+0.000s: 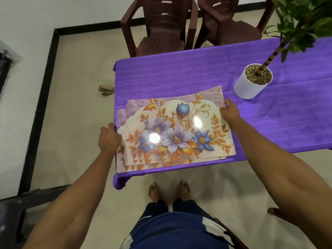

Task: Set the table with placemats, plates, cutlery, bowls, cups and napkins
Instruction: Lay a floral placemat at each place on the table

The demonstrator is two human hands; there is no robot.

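Several glossy floral placemats (172, 133) lie fanned on the purple tablecloth (197, 72); left hand (108, 139) and right hand (230, 112) pinch opposite edges.

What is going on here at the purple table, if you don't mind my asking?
A person stands at the near corner of a table covered with a purple tablecloth, handling a fanned stack of floral placemats. The left hand holds the stack's left edge and the right hand pinches its far right corner. The mats are still together in one pile, none laid out. A potted plant stands on the table; two brown chairs wait on the far side. No plates, cutlery or cups show.
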